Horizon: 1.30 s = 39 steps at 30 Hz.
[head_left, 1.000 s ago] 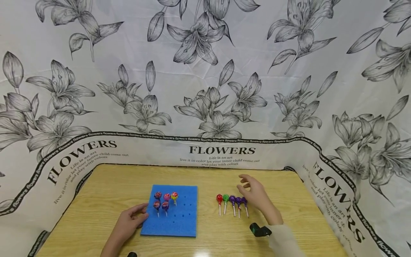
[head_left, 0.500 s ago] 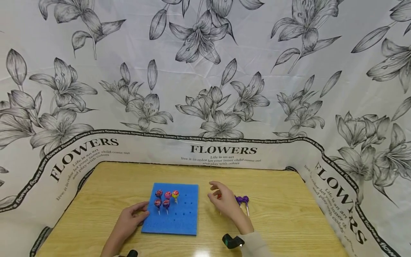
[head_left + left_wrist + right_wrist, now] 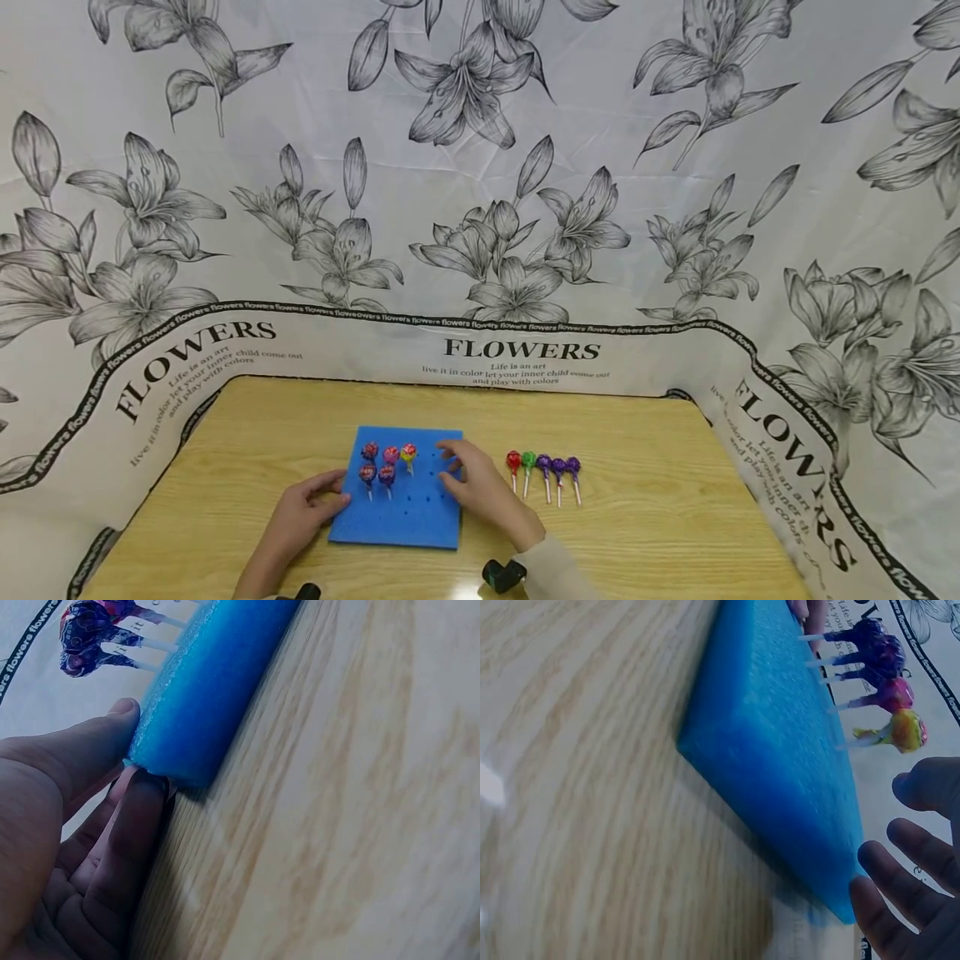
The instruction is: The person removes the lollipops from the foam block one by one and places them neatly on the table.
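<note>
We see the blue foam block lying flat on the worktop, between our two hands and close in front of us. Five lollipops stand upright in its far left part: the yellow-headed one is the rightmost of the back row, and the holes to the right of it and in front of it are bare.

Our left hand is at the block's left edge; the left wrist view shows the thumb lying on the top of the foam and a finger tucked against its lower edge, so that hand pinches the block and steadies it.

Our right hand hovers over the block's right side with the fingers loosely spread, and we see nothing in it. In the right wrist view the fingertips hang apart, just off the foam's corner.

The relation that matters here is sideways. The five loose lollipops lie in a row on the worktop just to the right of the right hand, well apart from the left. They lie flat, heads toward the far edge and sticks pointing back at us, so the long axis of each runs front to back. The red one is at the left end of the row, nearest the right hand.
</note>
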Motion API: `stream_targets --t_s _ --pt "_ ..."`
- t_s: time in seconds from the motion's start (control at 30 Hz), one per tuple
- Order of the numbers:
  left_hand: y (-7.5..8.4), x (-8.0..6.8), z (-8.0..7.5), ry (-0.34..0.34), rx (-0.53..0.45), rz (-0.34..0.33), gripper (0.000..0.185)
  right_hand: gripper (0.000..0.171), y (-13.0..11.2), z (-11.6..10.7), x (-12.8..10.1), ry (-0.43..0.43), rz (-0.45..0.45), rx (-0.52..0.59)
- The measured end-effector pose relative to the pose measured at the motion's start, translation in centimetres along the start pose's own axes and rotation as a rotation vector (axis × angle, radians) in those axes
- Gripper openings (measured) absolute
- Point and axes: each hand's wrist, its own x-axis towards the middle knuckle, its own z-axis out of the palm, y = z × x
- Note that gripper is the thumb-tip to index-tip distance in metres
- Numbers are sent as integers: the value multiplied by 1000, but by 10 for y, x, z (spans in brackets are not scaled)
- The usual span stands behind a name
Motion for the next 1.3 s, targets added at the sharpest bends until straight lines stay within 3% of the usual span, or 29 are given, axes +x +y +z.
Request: stream_targets --t_s 0.5,1.0,1.3 --pt "1 1 1 0 7 -4 50 47 -15 23 16 23 38 58" --pt "1 -3 0 2 1 -21 50 36 -22 32 24 24 73 20" --pt "2 2 1 -13 -14 -25 50 35 -20 32 28 27 40 -15"
